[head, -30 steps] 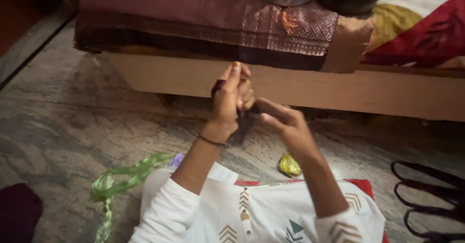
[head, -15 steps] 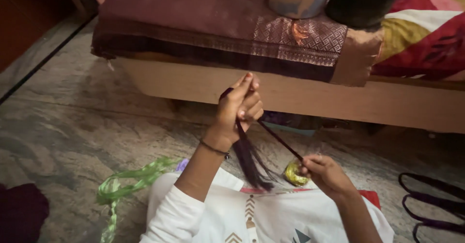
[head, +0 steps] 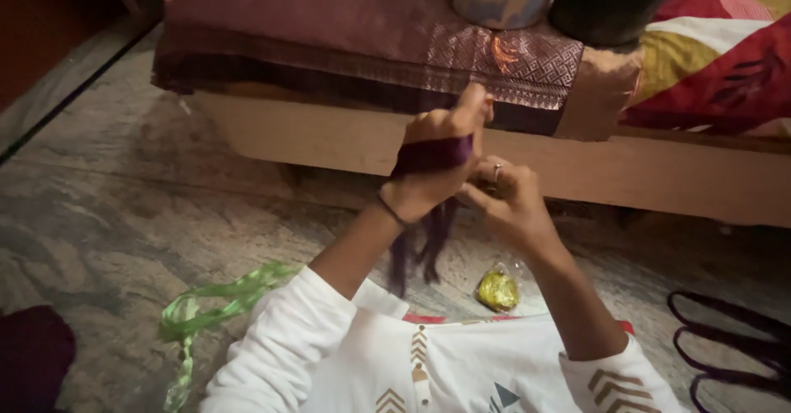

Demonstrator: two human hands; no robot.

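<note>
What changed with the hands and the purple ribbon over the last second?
The right hand, which had dropped low by the yellow packet, came back up to meet the left hand. The purple ribbon now lies wound across the left hand, its ends hanging below. The green ribbon and packet stayed on the floor.

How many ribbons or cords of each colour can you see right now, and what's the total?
Purple ribbon, wound around the left hand with the right hand touching it: 1
Green ribbon on the floor: 1
Dark looped cord on the floor: 1
Total: 3
</note>
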